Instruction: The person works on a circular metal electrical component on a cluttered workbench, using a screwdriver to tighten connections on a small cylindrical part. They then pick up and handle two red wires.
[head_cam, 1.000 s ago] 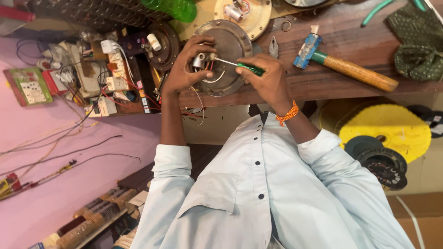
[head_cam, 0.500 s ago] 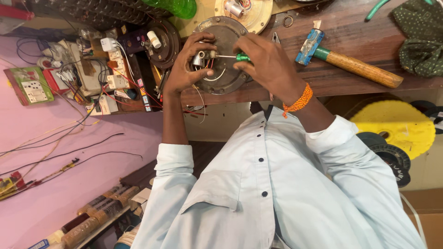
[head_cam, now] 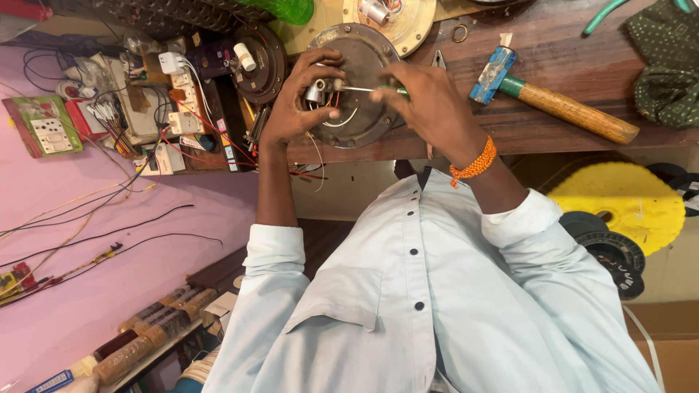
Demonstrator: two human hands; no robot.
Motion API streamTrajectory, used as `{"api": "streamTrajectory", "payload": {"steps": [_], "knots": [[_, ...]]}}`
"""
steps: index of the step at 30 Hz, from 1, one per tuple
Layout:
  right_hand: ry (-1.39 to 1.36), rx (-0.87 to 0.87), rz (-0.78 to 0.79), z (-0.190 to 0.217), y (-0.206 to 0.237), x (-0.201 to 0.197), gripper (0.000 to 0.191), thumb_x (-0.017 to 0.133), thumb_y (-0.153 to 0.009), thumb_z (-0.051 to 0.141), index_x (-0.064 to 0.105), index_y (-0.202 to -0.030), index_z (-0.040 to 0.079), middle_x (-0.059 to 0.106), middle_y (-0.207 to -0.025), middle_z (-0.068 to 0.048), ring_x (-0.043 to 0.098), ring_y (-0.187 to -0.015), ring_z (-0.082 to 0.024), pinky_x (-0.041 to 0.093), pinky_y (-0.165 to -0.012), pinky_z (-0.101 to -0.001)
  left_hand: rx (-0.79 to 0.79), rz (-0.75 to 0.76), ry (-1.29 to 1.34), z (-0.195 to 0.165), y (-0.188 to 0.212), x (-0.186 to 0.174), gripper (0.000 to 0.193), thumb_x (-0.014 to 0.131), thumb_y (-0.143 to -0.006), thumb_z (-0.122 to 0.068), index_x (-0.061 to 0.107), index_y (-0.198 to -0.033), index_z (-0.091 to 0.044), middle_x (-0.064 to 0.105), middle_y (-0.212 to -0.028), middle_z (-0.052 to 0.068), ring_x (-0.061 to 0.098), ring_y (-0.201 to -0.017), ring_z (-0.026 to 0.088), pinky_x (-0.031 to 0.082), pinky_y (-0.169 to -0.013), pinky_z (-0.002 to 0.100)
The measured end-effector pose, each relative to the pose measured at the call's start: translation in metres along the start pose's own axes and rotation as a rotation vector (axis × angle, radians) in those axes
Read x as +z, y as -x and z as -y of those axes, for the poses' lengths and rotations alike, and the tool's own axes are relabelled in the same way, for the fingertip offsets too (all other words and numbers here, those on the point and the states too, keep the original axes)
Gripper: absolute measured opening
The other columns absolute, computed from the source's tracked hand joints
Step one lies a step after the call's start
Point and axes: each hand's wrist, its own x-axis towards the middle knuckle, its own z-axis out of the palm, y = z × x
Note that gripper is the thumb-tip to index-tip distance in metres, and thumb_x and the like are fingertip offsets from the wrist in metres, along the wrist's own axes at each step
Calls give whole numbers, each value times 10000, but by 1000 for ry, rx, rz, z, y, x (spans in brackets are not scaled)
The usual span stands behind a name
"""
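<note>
Screwdriver (head_cam: 368, 90) in right hand (head_cam: 429, 109), green-handled.

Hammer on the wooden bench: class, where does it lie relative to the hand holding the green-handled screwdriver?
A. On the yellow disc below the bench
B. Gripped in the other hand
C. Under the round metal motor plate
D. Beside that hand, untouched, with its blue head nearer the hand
D: the hammer lies flat on the wooden bench, its blue head toward the right hand, which holds the screwdriver and does not touch it.
</note>
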Motion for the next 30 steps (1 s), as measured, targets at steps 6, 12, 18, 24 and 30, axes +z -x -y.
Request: {"api": "streamTrajectory", "payload": {"steps": [6, 12, 18, 24, 30], "knots": [[297, 112, -78, -2, 5, 6, 417, 716, -1038, 386, 726, -810, 37, 626, -612, -160, 611, -510, -283, 461, -515, -412, -6, -12, 73, -1, -1, 2, 580, 828, -813, -417, 705, -1283, -100, 526, -1491, 80, 491, -1471, 277, 409, -1266, 455], [437, -165, -235, -9, 8, 14, 342, 835, -904, 376, 709, -874, 59, 685, -711, -89, 664, -601, -246, 479, -523, -391, -17, -94, 57, -1, -2, 9, 365, 766, -933, -303, 735, -1217, -76, 580, -1442, 86, 553, -1414, 276, 448, -1224, 426], [431, -382, -204, -15, 6, 11, 273, 802, -959, 281, 676, -989, 41, 705, -829, -98, 698, -763, -260, 536, -644, -384, -76, -99, 102, -2, -5, 8, 279, 743, -901, -163, 731, -1168, -83, 560, -1430, 87, 570, -1351, 263, 524, -1101, 402], [271, 43, 15, -9, -4, 4, 414, 683, -1058, 369, 675, -865, 2, 648, -629, -163, 682, -607, -324, 526, -607, -444, -32, -103, 41, -2, -10, 11, 258, 739, -930, -124, 736, -1182, -66, 556, -1464, 100, 544, -1402, 273, 472, -1190, 418], [421, -2, -157, -4, 1, 11, 421, 758, -998, 374, 695, -790, 14, 644, -614, -184, 643, -544, -346, 483, -518, -458, -1, -115, 27, -1, -8, 13, 266, 737, -940, -124, 727, -1201, -71, 549, -1480, 99, 534, -1422, 290, 450, -1210, 434]]}}
